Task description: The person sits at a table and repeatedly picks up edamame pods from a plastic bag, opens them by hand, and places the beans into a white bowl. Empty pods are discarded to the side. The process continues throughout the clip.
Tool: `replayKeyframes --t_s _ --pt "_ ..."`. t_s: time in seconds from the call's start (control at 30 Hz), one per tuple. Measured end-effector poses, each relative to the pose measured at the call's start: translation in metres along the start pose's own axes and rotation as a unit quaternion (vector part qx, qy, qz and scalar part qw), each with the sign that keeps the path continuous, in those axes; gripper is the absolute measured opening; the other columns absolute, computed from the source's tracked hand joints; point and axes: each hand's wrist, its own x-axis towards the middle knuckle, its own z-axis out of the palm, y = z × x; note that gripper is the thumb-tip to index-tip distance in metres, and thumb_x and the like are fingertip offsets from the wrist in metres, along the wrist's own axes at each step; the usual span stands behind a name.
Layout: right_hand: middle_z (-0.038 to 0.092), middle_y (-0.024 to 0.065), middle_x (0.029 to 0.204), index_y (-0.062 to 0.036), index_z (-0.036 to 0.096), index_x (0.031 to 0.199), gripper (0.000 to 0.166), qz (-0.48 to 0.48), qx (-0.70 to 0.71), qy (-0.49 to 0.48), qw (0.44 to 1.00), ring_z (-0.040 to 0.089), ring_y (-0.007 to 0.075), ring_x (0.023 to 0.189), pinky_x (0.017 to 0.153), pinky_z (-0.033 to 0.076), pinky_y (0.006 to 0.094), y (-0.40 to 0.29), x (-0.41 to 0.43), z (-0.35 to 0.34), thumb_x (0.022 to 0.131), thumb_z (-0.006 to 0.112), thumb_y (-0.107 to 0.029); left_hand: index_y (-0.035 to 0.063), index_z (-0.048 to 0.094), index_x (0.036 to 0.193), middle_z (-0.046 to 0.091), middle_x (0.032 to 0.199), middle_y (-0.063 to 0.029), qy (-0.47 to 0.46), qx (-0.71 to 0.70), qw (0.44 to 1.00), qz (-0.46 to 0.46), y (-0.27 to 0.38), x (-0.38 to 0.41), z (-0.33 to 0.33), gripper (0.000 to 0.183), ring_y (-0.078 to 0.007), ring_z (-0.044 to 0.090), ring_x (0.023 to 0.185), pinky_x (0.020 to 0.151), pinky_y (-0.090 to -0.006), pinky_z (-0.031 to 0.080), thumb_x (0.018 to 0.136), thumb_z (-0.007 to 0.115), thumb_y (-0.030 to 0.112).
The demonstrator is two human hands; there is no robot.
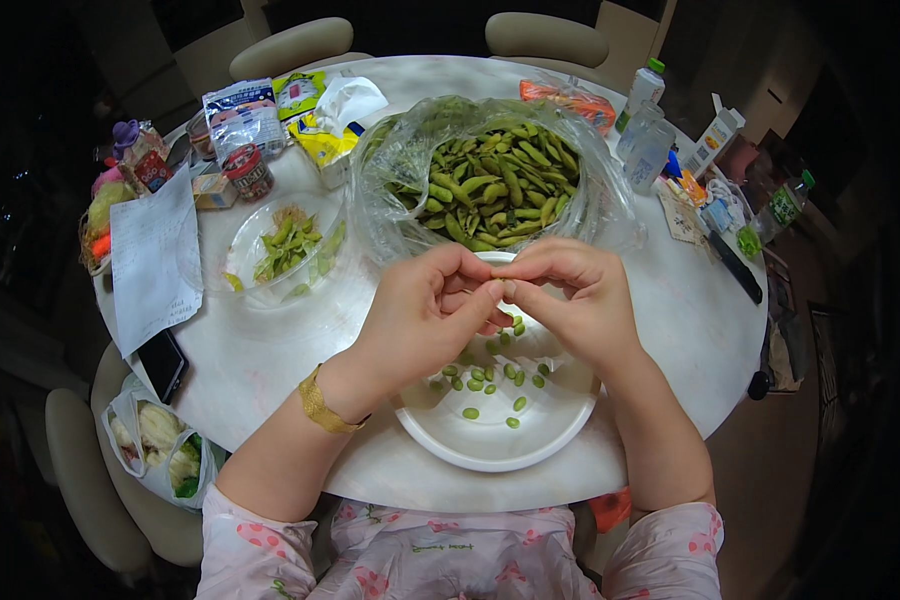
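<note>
My left hand [438, 311] and my right hand [573, 300] meet fingertip to fingertip above a white bowl [465, 452]. Pinched between both thumbs and forefingers is a small green piece [501, 280], apparently part of an edamame pod, mostly hidden by the fingers. Several loose shelled green beans [471, 413] lie scattered over the bowl's bottom. Just beyond the bowl, a large clear plastic bag [611, 196] stands open, full of edamame pods [495, 187]. To the left, a clear plastic container [232, 244] holds split pod shells [288, 247].
At the left lie a sheet of paper [149, 255] bearing writing, a phone [163, 365], an M&M's tub [248, 174] and snack packets [243, 116]. Bottles [648, 161], a small carton [715, 139] and a black-handled knife [735, 266] are along the marble-look table's [690, 352] right side.
</note>
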Motion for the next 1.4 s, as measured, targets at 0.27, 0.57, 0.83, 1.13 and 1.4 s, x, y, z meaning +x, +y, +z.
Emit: replayKeyframes --t_s 0.27,0.57,0.83,1.13,1.4 --pt "0.072 0.0099 0.082 0.0020 0.077 0.092 0.011 -0.049 -0.097 0.047 0.993 0.069 0.0133 0.071 0.065 0.056 0.0252 -0.007 -0.004 0.012 0.082 0.074 0.002 0.0000 0.068 0.091 0.066 0.070 -0.0130 0.063 0.341 0.915 0.207 -0.005 -0.004 0.002 0.009 -0.0230 0.068 0.064 0.057 -0.0347 0.051 0.091 0.068 0.009" --pt "0.069 0.0085 0.080 0.0036 0.075 0.086 0.005 -0.029 -0.122 0.050 0.991 0.069 0.0127 0.067 0.060 0.056 0.0246 -0.014 -0.008 0.018 0.082 0.075 0.001 0.0018 0.066 0.085 0.063 0.067 -0.0138 0.070 0.357 0.902 0.233 -0.006 -0.004 -0.003 0.009 -0.0283 0.063 0.058 0.054 -0.0382 0.049 0.088 0.069 0.009" --pt "0.067 0.0081 0.078 0.0036 0.072 0.084 0.007 -0.054 -0.107 0.053 0.991 0.068 0.0131 0.066 0.059 0.055 0.0252 -0.011 -0.008 0.019 0.080 0.077 0.000 -0.0018 0.064 0.081 0.067 0.068 -0.0061 0.072 0.228 0.964 0.112 -0.002 -0.006 0.003 0.010 -0.0116 0.072 0.067 0.053 -0.0261 0.054 0.089 0.066 0.003" --pt "0.069 0.0086 0.084 0.0009 0.070 0.087 0.010 -0.122 -0.129 0.015 0.984 0.069 0.0162 0.073 0.061 0.056 0.0271 -0.010 -0.008 0.015 0.079 0.076 0.000 -0.0040 0.062 0.099 0.071 0.092 -0.0124 0.057 0.011 0.997 -0.049 0.008 0.004 -0.014 0.015 -0.0160 0.072 0.071 0.063 -0.0288 0.063 0.101 0.052 0.007" --pt "0.069 0.0081 0.087 -0.0021 0.070 0.088 0.019 -0.205 -0.223 -0.060 0.951 0.068 0.0205 0.074 0.066 0.055 0.0311 -0.006 -0.001 -0.001 0.072 0.075 0.006 -0.0043 0.059 0.097 0.069 0.093 -0.0144 0.069 -0.042 0.995 -0.055 0.005 0.011 -0.024 0.014 -0.0205 0.074 0.076 0.067 -0.0291 0.064 0.101 0.050 0.005"
